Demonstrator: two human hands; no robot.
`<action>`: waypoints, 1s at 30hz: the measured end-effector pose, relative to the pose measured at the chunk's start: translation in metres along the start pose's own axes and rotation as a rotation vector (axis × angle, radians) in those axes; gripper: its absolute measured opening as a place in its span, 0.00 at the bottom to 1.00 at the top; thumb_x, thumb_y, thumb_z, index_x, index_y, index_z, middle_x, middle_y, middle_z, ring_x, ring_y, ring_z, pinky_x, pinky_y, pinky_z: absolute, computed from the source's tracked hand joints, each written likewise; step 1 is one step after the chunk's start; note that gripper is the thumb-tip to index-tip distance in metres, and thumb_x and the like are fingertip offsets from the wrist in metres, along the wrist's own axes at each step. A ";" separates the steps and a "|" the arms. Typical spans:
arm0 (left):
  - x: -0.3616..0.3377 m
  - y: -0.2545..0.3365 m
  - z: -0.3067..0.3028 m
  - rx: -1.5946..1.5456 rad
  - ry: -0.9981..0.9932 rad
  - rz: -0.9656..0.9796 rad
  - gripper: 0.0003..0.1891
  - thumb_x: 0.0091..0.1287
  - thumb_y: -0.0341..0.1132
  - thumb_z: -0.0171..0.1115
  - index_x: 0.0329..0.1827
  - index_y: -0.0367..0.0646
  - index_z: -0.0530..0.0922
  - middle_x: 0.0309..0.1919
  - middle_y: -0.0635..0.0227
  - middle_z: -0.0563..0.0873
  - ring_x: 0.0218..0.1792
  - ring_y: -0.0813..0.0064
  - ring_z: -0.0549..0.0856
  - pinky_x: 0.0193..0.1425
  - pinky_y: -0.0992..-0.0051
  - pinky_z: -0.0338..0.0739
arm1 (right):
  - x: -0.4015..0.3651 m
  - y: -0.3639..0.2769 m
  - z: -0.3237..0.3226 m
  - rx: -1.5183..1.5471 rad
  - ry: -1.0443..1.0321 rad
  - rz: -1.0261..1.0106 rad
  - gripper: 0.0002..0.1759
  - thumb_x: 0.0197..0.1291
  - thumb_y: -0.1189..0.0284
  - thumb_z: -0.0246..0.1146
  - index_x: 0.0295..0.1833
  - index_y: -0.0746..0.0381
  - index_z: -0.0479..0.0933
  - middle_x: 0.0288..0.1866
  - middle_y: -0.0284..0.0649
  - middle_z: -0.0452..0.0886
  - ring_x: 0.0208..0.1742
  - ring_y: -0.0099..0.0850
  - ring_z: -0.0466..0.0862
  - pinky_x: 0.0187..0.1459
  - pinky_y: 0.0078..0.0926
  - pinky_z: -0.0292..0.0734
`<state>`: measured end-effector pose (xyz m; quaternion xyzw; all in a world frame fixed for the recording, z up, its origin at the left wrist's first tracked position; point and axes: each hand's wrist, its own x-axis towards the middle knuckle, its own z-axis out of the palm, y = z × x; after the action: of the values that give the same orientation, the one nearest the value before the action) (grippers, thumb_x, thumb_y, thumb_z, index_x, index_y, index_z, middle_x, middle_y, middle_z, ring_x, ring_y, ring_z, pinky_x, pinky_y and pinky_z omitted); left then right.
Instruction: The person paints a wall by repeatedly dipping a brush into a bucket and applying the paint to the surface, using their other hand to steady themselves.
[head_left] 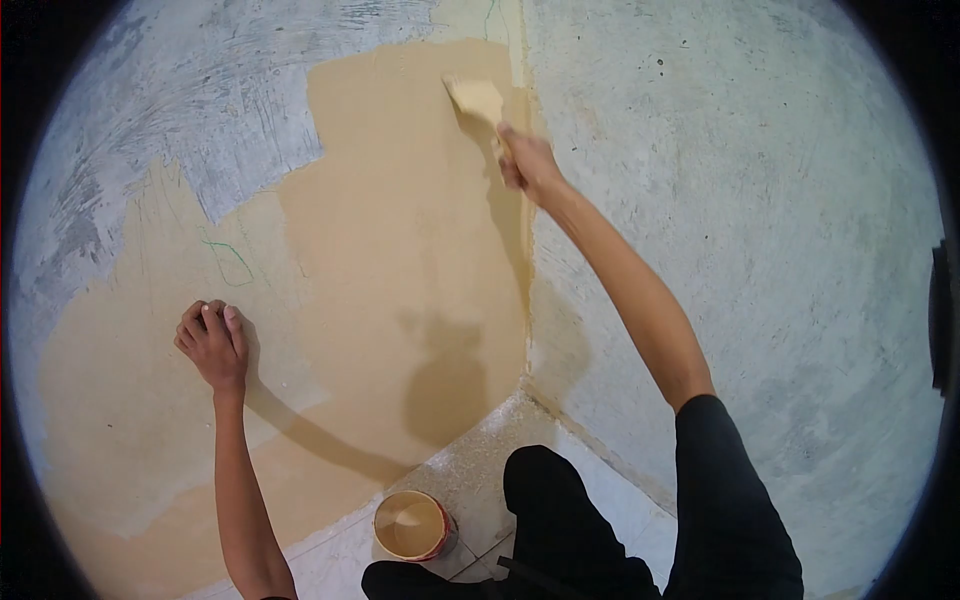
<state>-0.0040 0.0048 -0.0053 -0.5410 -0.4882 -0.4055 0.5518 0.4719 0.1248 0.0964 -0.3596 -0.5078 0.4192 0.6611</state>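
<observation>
My right hand (527, 167) grips the handle of a wide paintbrush (478, 100), its pale bristles against the upper part of the wall near the corner. Fresh tan paint (400, 210) covers a broad patch of the wall around the brush. Lower on the left, my left hand (213, 345) rests against the paler part of the wall with its fingers curled in and nothing visible in them. An open paint bucket (412, 526) with tan paint inside stands on the floor between my knees and the wall.
A grey unpainted wall (740, 200) meets the painted one at the corner on the right. Bare grey plaster (220, 90) shows at the upper left. The tiled floor (470, 450) is speckled near the wall. A dark object (938, 315) sits at the far right edge.
</observation>
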 end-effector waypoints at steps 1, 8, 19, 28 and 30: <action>0.000 0.000 -0.001 -0.012 -0.007 -0.002 0.11 0.72 0.43 0.55 0.44 0.46 0.78 0.50 0.62 0.77 0.53 0.60 0.74 0.59 0.59 0.63 | -0.010 0.018 -0.009 -0.027 0.006 0.057 0.22 0.69 0.53 0.61 0.29 0.54 0.65 0.18 0.29 0.67 0.14 0.20 0.62 0.15 0.22 0.56; 0.000 -0.002 0.000 -0.013 -0.020 0.004 0.13 0.74 0.43 0.53 0.48 0.44 0.78 0.51 0.62 0.77 0.55 0.58 0.73 0.60 0.59 0.63 | -0.070 0.098 -0.066 0.012 -0.006 0.326 0.22 0.70 0.55 0.59 0.26 0.55 0.67 0.16 0.31 0.66 0.13 0.21 0.63 0.15 0.24 0.53; -0.003 -0.003 0.004 0.009 0.013 0.002 0.12 0.73 0.44 0.54 0.46 0.45 0.78 0.51 0.63 0.77 0.53 0.60 0.74 0.59 0.61 0.63 | 0.023 0.006 -0.039 0.151 0.086 0.001 0.20 0.71 0.54 0.55 0.30 0.57 0.73 0.16 0.30 0.65 0.12 0.22 0.62 0.15 0.23 0.55; 0.002 0.001 -0.002 0.000 0.020 0.011 0.11 0.73 0.43 0.54 0.46 0.47 0.78 0.50 0.65 0.78 0.52 0.62 0.75 0.59 0.61 0.64 | -0.068 0.116 -0.110 0.099 -0.179 0.585 0.25 0.75 0.51 0.49 0.24 0.51 0.62 0.13 0.24 0.59 0.10 0.19 0.57 0.11 0.21 0.51; 0.003 0.000 -0.001 -0.009 0.015 0.016 0.11 0.73 0.44 0.54 0.46 0.47 0.78 0.50 0.65 0.78 0.52 0.62 0.75 0.59 0.61 0.64 | -0.106 0.144 -0.118 -0.011 -0.183 0.548 0.23 0.75 0.53 0.49 0.26 0.52 0.66 0.14 0.25 0.63 0.11 0.19 0.59 0.12 0.20 0.50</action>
<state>-0.0032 0.0045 -0.0028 -0.5445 -0.4777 -0.4072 0.5562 0.5453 0.0774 -0.0997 -0.4478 -0.4516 0.6101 0.4725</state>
